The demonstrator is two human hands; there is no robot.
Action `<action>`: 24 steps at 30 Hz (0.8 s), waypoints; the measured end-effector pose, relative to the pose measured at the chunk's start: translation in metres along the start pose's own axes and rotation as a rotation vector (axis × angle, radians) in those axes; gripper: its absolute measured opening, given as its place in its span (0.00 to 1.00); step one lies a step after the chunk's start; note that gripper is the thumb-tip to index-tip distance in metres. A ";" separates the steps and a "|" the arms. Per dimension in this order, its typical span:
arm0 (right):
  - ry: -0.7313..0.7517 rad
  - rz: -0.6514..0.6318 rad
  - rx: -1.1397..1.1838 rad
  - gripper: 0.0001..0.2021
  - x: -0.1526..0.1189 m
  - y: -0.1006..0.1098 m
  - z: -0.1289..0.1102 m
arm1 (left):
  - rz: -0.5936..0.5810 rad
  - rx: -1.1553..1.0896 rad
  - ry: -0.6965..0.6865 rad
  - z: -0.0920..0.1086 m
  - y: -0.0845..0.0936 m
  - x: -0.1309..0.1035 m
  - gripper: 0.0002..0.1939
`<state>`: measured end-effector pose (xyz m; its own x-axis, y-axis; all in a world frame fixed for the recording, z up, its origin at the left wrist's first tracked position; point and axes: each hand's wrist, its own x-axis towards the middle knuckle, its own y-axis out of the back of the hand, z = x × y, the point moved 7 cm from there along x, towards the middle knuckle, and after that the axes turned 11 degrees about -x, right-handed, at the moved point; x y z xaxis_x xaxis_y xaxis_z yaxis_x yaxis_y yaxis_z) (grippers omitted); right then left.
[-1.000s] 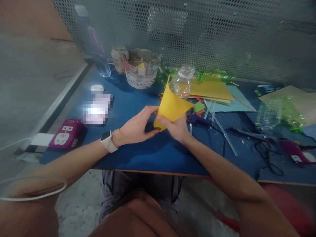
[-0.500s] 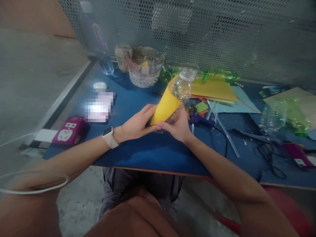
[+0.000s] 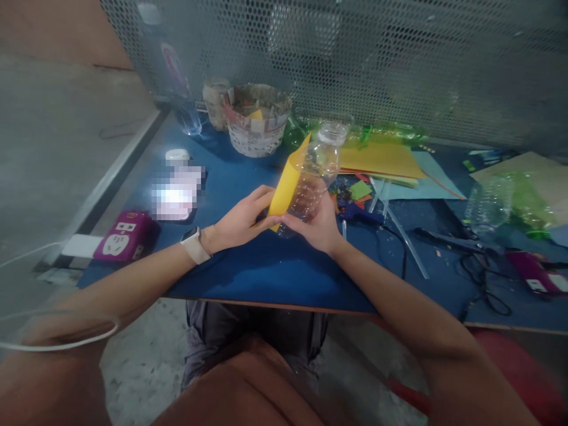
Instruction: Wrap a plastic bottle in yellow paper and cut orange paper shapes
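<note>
Blue table (image 3: pixel 266 272) spans the centre. Left hand (image 3: pixel 242 222) pinches yellow paper (image 3: pixel 287 184); right hand (image 3: pixel 322 228) grips a clear bottle (image 3: pixel 322 163).

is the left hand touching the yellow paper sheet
Touching: the head view shows the left hand's fingers against the lower left edge of the yellow paper sheet.

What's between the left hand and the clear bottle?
The yellow sheet, curved between the left hand and the clear bottle, as the head view shows.
</note>
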<state>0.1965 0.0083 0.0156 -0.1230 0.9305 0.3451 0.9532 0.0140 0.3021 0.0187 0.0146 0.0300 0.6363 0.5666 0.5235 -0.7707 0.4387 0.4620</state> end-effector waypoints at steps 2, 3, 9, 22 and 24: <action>0.016 0.006 -0.028 0.50 -0.001 0.000 -0.003 | 0.014 0.013 0.005 -0.001 0.000 0.000 0.17; 0.026 0.005 -0.042 0.49 -0.002 0.000 -0.004 | 0.020 0.016 0.004 -0.001 0.001 -0.001 0.17; 0.075 -0.011 -0.040 0.47 -0.001 0.002 -0.003 | 0.066 0.037 0.004 0.003 0.005 0.000 0.16; 0.086 0.661 -0.065 0.38 0.065 0.214 0.056 | 0.167 0.065 0.108 -0.010 0.017 -0.002 0.21; 0.068 0.721 -0.046 0.37 0.072 0.237 0.078 | 0.160 0.066 0.098 -0.009 0.016 -0.001 0.21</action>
<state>0.4351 0.1073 0.0424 0.5129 0.6779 0.5266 0.7915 -0.6109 0.0155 0.0055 0.0268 0.0304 0.4977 0.6918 0.5232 -0.8557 0.2931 0.4264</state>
